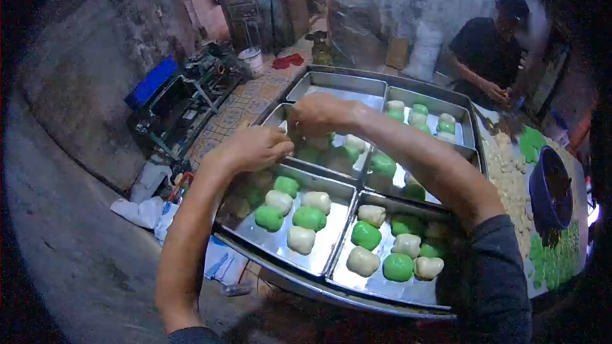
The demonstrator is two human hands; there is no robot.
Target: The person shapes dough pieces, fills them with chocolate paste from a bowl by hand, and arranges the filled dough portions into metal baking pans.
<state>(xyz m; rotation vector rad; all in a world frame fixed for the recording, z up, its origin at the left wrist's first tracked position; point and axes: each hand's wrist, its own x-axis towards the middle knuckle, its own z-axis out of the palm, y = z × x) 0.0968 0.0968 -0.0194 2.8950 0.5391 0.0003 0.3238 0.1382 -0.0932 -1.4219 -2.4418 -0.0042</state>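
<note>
My left hand (pixel 255 146) is at the left rim of the middle-left metal pan (pixel 325 174), its fingers bent and pressed together. Close beside it, my right hand (pixel 317 114) curls down over the same pan; its fingertips are hidden. I cannot make out what either hand holds. Green and white dough pieces lie in this pan, among them a white dough piece (pixel 354 144) right of my hands. In the front-left pan (pixel 264 250), green and white pieces sit in rows, such as a green dough piece (pixel 310 218). My right forearm crosses over the pans on the right.
A front-right pan (pixel 382 290) and a back-right pan (pixel 468 129) hold more dough. At right, a table carries small dough pieces (pixel 510 169) and a dark purple basin (pixel 552 188). A person (pixel 488 48) works behind it. A green-framed machine (pixel 191 92) stands left.
</note>
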